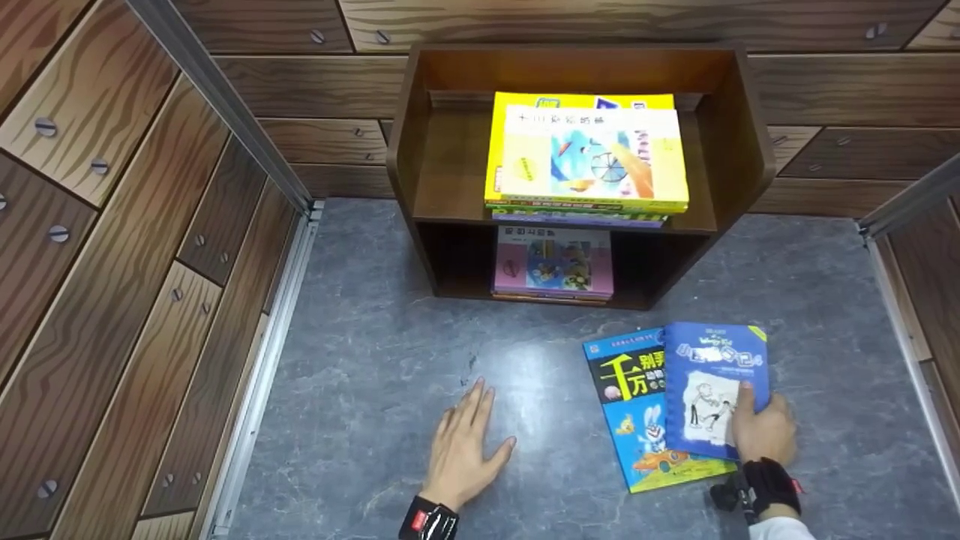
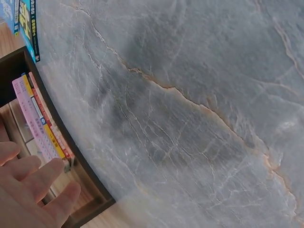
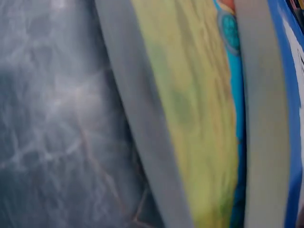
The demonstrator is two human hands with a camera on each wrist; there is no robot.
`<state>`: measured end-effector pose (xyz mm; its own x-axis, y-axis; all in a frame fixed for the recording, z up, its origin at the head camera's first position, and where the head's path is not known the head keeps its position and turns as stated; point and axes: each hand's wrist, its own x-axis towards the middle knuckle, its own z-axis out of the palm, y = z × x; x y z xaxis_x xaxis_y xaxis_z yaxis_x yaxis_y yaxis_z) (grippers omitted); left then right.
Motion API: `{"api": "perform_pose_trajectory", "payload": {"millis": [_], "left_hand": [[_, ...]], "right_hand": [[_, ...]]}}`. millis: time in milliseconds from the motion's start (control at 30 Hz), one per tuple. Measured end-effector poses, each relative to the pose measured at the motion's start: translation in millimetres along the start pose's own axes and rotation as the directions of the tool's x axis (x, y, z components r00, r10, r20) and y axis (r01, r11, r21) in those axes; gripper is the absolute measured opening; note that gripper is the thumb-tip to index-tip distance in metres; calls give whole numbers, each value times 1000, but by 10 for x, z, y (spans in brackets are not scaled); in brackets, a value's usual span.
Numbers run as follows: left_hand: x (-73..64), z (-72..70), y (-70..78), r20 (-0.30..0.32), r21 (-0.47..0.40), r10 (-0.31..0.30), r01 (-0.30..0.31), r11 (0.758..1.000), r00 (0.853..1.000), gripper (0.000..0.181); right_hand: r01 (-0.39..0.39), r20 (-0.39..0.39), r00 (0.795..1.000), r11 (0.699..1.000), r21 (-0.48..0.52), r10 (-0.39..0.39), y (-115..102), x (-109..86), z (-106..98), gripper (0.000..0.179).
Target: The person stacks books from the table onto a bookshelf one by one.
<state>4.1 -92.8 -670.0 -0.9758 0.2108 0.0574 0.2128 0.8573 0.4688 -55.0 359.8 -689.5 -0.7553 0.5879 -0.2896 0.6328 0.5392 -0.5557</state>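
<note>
My right hand (image 1: 765, 431) grips the right edge of a blue paperback book (image 1: 716, 341), thumb on its cover and the other fingers at its side. That book overlaps a second book (image 1: 626, 435) with a rabbit and a car on its cover, lying tilted on the grey floor. In the right wrist view, the rabbit book's green lower cover (image 3: 190, 118) and the blue book's page edge (image 3: 266, 118) fill the right side. With fingers straight and thumb spread, my left hand (image 1: 461, 454) is over the floor to the left of both books and holds nothing.
A dark brown two-tier bookshelf (image 1: 420, 165) stands ahead. A stack of books with a yellow cover (image 1: 517, 165) on top lies on its upper tier; a pink-covered stack (image 1: 510, 274) is in the lower one. Wood-patterned panels (image 1: 150, 300) wall in the floor (image 1: 360, 337).
</note>
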Motion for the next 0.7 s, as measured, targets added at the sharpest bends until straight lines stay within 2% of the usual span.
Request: {"api": "perform_pose_trajectory", "payload": {"millis": [233, 367, 500, 600, 700], "left_hand": [[3, -21, -3, -7, -6, -3, 3, 1000, 1000, 77], [12, -34, 4, -12, -13, -5, 5, 1000, 1000, 77], [63, -51, 28, -22, -25, -5, 5, 1000, 1000, 76], [121, -69, 66, -33, -38, 3, -4, 999, 999, 76], [179, -86, 111, -51, -49, 20, -23, 999, 998, 74]], "right_hand": [[31, 11, 999, 993, 114, -33, -175, -123, 13, 73], [101, -18, 995, 985, 137, -99, -290, -254, 78, 65], [189, -68, 981, 968, 167, -180, -411, -400, 165, 55], [245, -67, 969, 954, 173, -237, -513, -502, 229, 52], [281, -33, 960, 945, 165, -279, -600, -606, 292, 53]]}}
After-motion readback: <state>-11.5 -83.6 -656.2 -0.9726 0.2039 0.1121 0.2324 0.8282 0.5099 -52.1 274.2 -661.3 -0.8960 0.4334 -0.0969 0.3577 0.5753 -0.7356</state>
